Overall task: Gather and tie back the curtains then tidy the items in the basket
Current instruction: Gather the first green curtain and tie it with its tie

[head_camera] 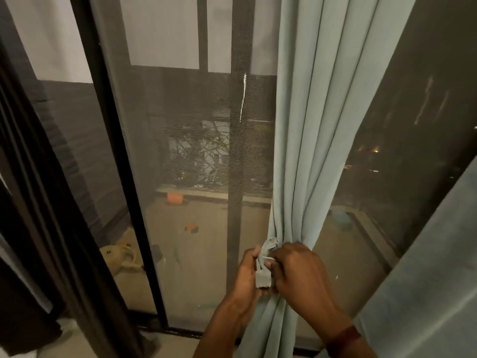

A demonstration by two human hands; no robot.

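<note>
- Well, starting at nine o'clock, the dark curtain (31,202) hangs loose against the sliding door frame (113,161); if it is part of the job, it is not yet tied, and no basket is anywhere in sight.
- Toward six o'clock, the left hand (245,277) comes up from below with the forearm angled inward, palm turned to the right, its grip closed around the pale tie-back strip (263,270) and its squared end.
- Just beside it, the right hand (299,275) reaches across from five o'clock, knuckles up, wrist bent down, a dark band (343,337) on the wrist; its grip is pinched shut on the strip where it crosses.
- Behind both hands, the pale green curtain (307,125) is bunched at the waist and runs up to one o'clock.
- The risk, I reckon: the knot looks unfinished, so easing either pinch could let the strip slide and the folds spill open again.
- Pulling hard could drag the strip down the cloth, leaving the gather lopsided.
</note>
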